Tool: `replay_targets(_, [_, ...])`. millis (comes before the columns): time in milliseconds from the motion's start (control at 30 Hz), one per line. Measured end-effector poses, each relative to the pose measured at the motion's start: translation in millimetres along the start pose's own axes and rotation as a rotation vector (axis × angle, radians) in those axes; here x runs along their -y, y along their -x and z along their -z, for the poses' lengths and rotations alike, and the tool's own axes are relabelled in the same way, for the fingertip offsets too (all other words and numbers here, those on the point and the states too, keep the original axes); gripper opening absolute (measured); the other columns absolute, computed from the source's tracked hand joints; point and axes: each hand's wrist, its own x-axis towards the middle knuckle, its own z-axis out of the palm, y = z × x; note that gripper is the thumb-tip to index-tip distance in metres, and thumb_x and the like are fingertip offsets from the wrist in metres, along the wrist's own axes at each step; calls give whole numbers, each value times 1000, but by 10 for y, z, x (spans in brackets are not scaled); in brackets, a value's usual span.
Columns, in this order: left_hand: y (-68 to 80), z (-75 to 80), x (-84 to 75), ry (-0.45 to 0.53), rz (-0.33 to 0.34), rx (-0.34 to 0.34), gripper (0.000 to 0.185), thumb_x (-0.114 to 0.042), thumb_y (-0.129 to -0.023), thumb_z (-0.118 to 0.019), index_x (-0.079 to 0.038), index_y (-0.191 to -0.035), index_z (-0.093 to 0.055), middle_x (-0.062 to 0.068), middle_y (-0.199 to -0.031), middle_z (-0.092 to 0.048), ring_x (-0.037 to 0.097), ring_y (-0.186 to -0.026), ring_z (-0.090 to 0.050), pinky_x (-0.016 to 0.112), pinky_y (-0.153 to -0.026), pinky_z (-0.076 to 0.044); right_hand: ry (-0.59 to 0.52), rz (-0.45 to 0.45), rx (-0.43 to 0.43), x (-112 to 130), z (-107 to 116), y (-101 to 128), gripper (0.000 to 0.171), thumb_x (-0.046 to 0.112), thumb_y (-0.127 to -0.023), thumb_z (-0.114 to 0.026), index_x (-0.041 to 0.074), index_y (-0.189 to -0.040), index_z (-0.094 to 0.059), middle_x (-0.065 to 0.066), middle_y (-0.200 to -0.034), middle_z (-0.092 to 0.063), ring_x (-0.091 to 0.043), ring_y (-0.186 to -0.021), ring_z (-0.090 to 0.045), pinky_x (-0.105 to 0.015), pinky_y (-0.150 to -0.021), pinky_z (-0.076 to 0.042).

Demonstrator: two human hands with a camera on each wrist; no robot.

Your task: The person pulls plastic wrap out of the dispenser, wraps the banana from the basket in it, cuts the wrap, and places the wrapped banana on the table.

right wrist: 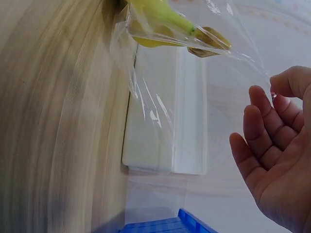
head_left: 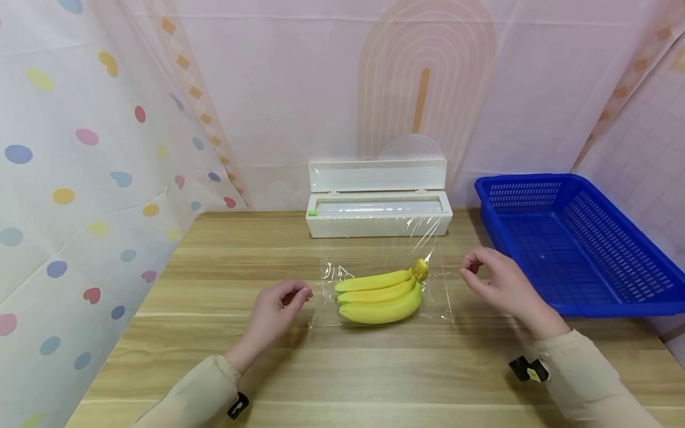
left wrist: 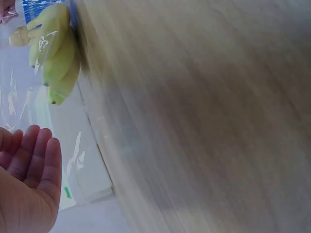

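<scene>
A bunch of three yellow bananas lies under or within a sheet of clear cling film, stems to the right. My right hand pinches a corner of the film between thumb and index finger; in the right wrist view the film runs taut from the banana stem to those fingertips. On the opposite side, my left hand has thumb and index finger together at the film's left edge, pinching it. Behind the bananas stands a white cling film dispenser, lid raised, with the film leading forward from it.
A blue plastic basket sits at the right, close to my right forearm. The wooden table meets patterned cloth hangings at the back and left. Each sleeve has a small black device at the wrist.
</scene>
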Motion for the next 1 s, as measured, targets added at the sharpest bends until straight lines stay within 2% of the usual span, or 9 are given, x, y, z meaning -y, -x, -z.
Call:
replay_targets(200, [-33,-12,28,-29,93,15,6,-6,-94,-67,-8,-89,-71,-1,-83,-69,12,-75,-62,27,-70,-55,15,-55,-1,-15,-46,-83,25,-7,-80,-72,13,-85,-58,9,-79,-54,-9,-73,-51,-19,-66,-42])
replay_targets(367, [-77,-35,56,-32,148,20,6,-8,-94,-66,-8,-90,-71,0,-83,-69,15,-79,-64,31,-74,-56,28,-119,6,-35,-94,-134,22,-7,-82,-71,11,-84,-58,6,-77,-55,-11,-72,-51,-28,-66,-46])
replay_targets(600, [-121,-58,83,-20,210,21,8,-8,-94,-66,-6,-89,-71,1,-82,-70,15,-78,-64,28,-72,-55,18,-177,14,-75,-181,-200,17,-4,-85,-68,9,-85,-57,3,-75,-58,-14,-72,-55,-37,-66,-50])
replay_targets(800, [-146,-73,120,-77,226,39,7,-8,-92,-66,-7,-87,-72,0,-80,-68,15,-76,-60,31,-72,-53,-13,-224,30,-101,-245,-226,13,-3,-85,-66,7,-88,-57,0,-77,-60,-16,-73,-57,-40,-67,-52])
replay_targets(1000, [-187,-74,164,-166,201,104,9,-10,-90,-66,-9,-84,-72,-3,-75,-63,14,-71,-53,32,-68,-48,-25,-285,83,-122,-298,-219,10,-1,-88,-65,6,-88,-57,-2,-79,-58,-18,-75,-54,-36,-68,-50])
